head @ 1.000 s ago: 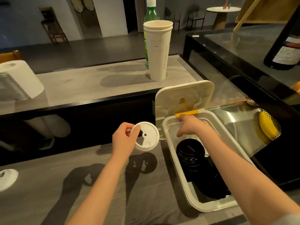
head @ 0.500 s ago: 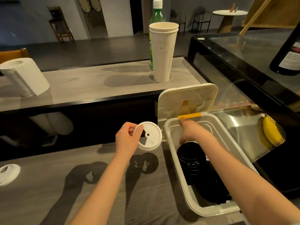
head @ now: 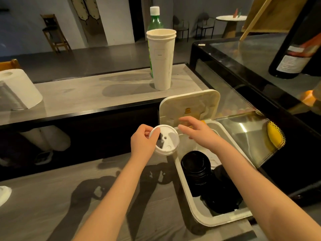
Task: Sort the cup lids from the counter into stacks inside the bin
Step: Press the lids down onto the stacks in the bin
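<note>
White lid [head: 3, 194] lies at the far left edge of the grey desk [head: 52, 206], cut off by the frame. Paper roll [head: 17, 91] sits on the upper ledge. Left hand [head: 142, 145] has its grip pinching a white cup lid [head: 166, 141] by the rim, tilted, just left of the bin [head: 187, 197]. Right hand [head: 199, 133] hovers over the bin's far end, grip spread, holding nothing (fingers blurred). Black lids [head: 196, 167] stand stacked inside the bin; its cover [head: 189, 105] is up.
</note>
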A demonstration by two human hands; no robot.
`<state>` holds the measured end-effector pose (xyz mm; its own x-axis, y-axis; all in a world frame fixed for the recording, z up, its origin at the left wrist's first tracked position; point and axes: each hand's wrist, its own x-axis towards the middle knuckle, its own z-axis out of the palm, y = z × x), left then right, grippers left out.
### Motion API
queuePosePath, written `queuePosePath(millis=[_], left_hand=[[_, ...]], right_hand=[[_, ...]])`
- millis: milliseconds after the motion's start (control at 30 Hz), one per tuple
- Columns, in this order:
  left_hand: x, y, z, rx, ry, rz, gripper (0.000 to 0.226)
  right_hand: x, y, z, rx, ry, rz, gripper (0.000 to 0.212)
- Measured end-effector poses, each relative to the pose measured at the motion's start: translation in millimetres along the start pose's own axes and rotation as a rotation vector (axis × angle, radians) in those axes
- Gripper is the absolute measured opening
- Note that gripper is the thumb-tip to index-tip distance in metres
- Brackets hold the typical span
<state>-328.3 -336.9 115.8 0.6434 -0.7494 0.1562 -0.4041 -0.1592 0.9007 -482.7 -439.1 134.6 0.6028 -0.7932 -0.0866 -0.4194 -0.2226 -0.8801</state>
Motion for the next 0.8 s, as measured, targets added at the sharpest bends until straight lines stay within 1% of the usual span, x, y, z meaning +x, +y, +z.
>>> queuePosePath(millis=[33,67,167,233,267,300,333,367,400,433,500,567,633,700,800], left_hand=[[0.2,7.1,6.7,-0.013,-0.013,0.021,0.012],[0.4,13.6,14.0,-0.027,-0.031,0.040,0.013],[-2.8,25.3,34.4,-0.022,-0.101,0.093,0.012],[-7.8,21.4,47.0,0.036,-0.199,0.129,0.020],[-10.4,16.3,51.0,0.092,-0.276,0.154,0.028],[-14.2,11.4,59.9,0.161,-0.375,0.189,0.033],[-18.2,4.6,65.3,0.233,-0.471,0.236,0.036],[-22.6,-2.9,66.9,0.307,-0.549,0.287,0.037],[-26.8,-9.5,68.9,0.388,-0.607,0.328,0.038],[-29.9,-14.2,71.7,0.472,-0.639,0.357,0.040],[-32.3,-21.0,76.1,0.580,-0.649,0.386,0.042],[-31.9,-23.4,78.2,0.584,-0.636,0.388,0.042],[-30.6,-24.2,78.9,0.572,-0.633,0.389,0.041],[-30.4,-25.0,79.6,0.577,-0.628,0.396,0.041],[-31.1,-26.9,80.8,0.562,-0.602,0.397,0.040]], right_hand=[[-7.6,-2.6,-1.0,0.085,-0.043,0.006,0.030],[-14.1,-3.2,-3.7,0.110,-0.048,0.000,0.027],[-24.4,7.0,-22.6,0.152,0.040,0.005,0.029],[-25.7,21.8,-40.6,0.167,0.122,0.056,0.028],[-23.8,28.9,-48.9,0.121,0.186,0.083,0.028],[-21.7,39.1,-60.8,0.023,0.267,0.112,0.028],[-18.4,46.3,-69.8,-0.111,0.328,0.132,0.029],[-15.0,49.7,-74.5,-0.250,0.347,0.151,0.031],[-11.8,51.9,-77.4,-0.371,0.319,0.170,0.033],[-8.4,52.3,-78.5,-0.471,0.254,0.185,0.036],[1.6,54.0,-75.1,-0.637,0.089,0.196,0.038],[13.5,58.8,-67.6,-0.724,-0.056,0.216,0.035],[20.7,61.8,-63.6,-0.749,-0.187,0.282,0.032],[25.1,63.8,-63.3,-0.789,-0.248,0.320,0.031],[28.7,68.2,-58.3,-0.871,-0.244,0.305,0.042]])
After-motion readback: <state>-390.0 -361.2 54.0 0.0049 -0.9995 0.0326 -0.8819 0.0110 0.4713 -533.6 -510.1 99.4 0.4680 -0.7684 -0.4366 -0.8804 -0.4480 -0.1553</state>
